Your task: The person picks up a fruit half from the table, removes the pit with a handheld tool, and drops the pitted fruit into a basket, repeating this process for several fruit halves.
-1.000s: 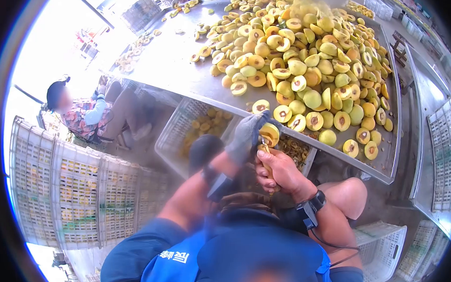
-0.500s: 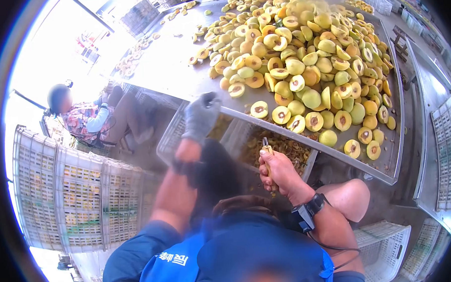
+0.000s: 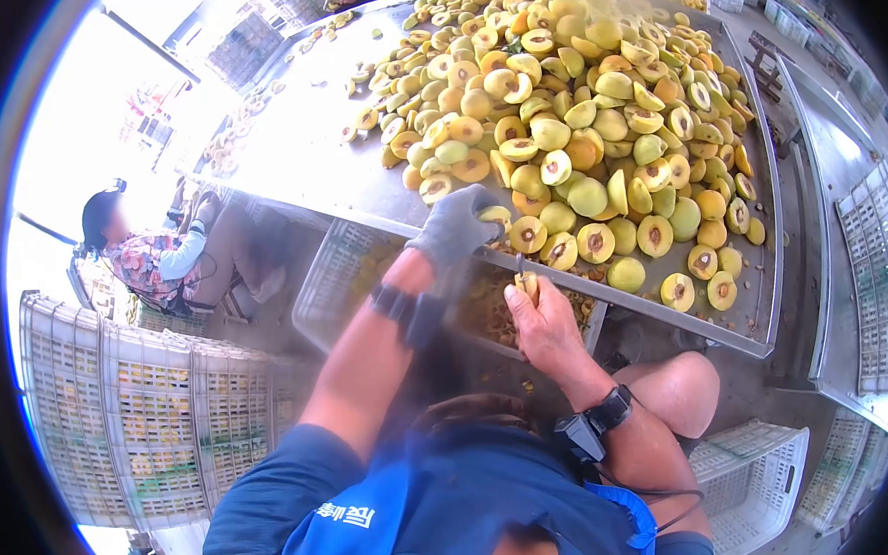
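My left hand (image 3: pixel 457 228), in a grey glove, reaches over the near edge of the metal table (image 3: pixel 660 314). Its fingers are closed round a halved fruit (image 3: pixel 496 217) at the front of the pile. To its right, my bare right hand (image 3: pixel 543 323) grips a small tool (image 3: pixel 526 281) with a light handle and a thin metal tip, pointing up toward the table edge. The large heap of halved yellow-green fruit (image 3: pixel 576 126), many with brown pits showing, covers much of the tabletop.
Below the table edge are a white crate (image 3: pixel 332 281) and a bin of scraps (image 3: pixel 489 310). Stacked crates (image 3: pixel 146 415) stand at the left, near a seated person (image 3: pixel 155 253). A white crate (image 3: pixel 749 482) sits at lower right, beside another metal table (image 3: pixel 831 147).
My left hand has moved right, from the table's edge to the front of the pile, and has taken hold of a halved fruit. My right hand still holds the tool.
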Available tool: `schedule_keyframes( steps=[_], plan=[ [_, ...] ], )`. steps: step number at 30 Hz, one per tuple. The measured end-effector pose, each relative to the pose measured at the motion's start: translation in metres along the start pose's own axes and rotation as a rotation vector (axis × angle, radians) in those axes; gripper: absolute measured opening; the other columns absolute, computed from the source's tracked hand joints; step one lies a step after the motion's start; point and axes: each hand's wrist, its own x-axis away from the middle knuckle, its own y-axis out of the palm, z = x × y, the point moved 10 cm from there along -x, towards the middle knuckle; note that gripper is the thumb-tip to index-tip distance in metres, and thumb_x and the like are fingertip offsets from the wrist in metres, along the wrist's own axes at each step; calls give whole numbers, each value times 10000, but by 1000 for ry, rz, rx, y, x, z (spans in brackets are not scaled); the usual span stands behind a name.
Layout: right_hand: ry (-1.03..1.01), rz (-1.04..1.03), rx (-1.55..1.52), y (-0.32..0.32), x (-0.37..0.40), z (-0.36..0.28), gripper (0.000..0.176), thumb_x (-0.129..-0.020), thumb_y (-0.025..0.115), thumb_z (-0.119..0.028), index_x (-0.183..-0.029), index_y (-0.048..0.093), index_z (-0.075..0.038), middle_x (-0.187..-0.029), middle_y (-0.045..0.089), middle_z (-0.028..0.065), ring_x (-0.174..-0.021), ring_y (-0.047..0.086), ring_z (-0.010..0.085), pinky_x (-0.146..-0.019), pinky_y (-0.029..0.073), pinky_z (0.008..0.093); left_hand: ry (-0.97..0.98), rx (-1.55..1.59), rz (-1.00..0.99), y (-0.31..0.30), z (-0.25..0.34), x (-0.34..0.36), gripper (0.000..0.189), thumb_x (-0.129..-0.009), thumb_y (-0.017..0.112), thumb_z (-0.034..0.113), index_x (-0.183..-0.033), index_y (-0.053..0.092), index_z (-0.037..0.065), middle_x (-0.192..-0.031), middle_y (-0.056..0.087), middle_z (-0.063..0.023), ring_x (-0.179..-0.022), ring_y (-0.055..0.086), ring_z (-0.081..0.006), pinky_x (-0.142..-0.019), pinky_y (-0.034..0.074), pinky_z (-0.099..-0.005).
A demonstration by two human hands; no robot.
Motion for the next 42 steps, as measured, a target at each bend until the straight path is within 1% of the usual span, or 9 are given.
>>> schedule_keyframes(
  steps=[3, 4, 6, 9, 14, 20, 26, 29, 42],
  plan=[
    [5, 96, 134, -19, -1, -29, 428, -1009, 585, -329, -1228, 600, 38, -1135, 683, 331, -1088, 646, 498, -940, 502, 510, 115, 169, 40, -20, 36, 22, 379, -812, 756, 92, -1180, 711, 11, -978, 753, -56, -881, 714, -150, -784, 586, -326],
    [-160, 201, 198, -26, -3, -35, 314, -1020, 662, -280, -1069, 590, 22, -835, 660, 119, -748, 591, 224, -712, 490, 382, 85, 247, -3, -22, 45, 30, 388, -814, 748, 81, -1194, 707, 10, -986, 752, -57, -895, 710, -152, -808, 581, -322],
    [-199, 241, 193, -32, -1, -44, 288, -1013, 667, -254, -1071, 591, 17, -835, 660, 135, -737, 594, 234, -711, 496, 388, 27, 403, -92, -21, 60, 49, 406, -820, 733, 60, -1221, 699, 7, -1002, 750, -60, -923, 703, -155, -855, 570, -314],
    [-229, 283, 206, -37, 4, -55, 252, -983, 678, -196, -1099, 606, 16, -878, 696, 179, -784, 654, 306, -757, 519, 410, 193, 372, -42, -16, 83, 73, 386, -845, 758, 57, -1224, 702, 6, -1075, 752, -104, -982, 689, -132, -868, 566, -306],
    [-248, 316, 246, -41, 15, -63, 243, -955, 685, -168, -1114, 629, 7, -916, 714, 225, -853, 695, 390, -792, 534, 433, 176, 329, 62, 1, 81, 101, 423, -839, 746, 47, -1258, 699, 18, -1118, 743, -180, -1013, 730, -280, -889, 559, -369],
    [-283, 349, 284, -41, 23, -63, 200, -943, 683, -159, -1054, 633, 1, -858, 698, 218, -807, 677, 420, -754, 530, 444, 269, 207, 266, -5, 94, 121, 407, -827, 770, 53, -1228, 707, 23, -1088, 724, -197, -992, 714, -350, -876, 553, -394],
    [-279, 322, 197, -40, 24, -61, 166, -931, 658, -126, -1021, 624, 8, -832, 681, 206, -763, 664, 369, -740, 525, 432, 153, 249, 235, 2, 90, 121, 416, -850, 714, 42, -1266, 700, 49, -1101, 743, -173, -1036, 708, -287, -946, 535, -366],
    [-233, 250, 137, -38, 27, -57, 172, -922, 650, -122, -1025, 621, 12, -848, 673, 208, -773, 651, 345, -757, 520, 417, 105, 268, 269, 0, 82, 118, 374, -851, 771, 47, -1218, 703, 24, -1097, 731, -192, -1004, 719, -337, -882, 554, -376],
    [29, -23, 224, -13, 25, -19, 250, -927, 606, -143, -1101, 579, 35, -939, 686, 219, -892, 660, 371, -831, 509, 444, 82, 397, 247, 3, 65, 116, 375, -837, 746, 44, -1209, 706, 29, -1079, 727, -181, -977, 720, -314, -873, 555, -368]
  ],
)
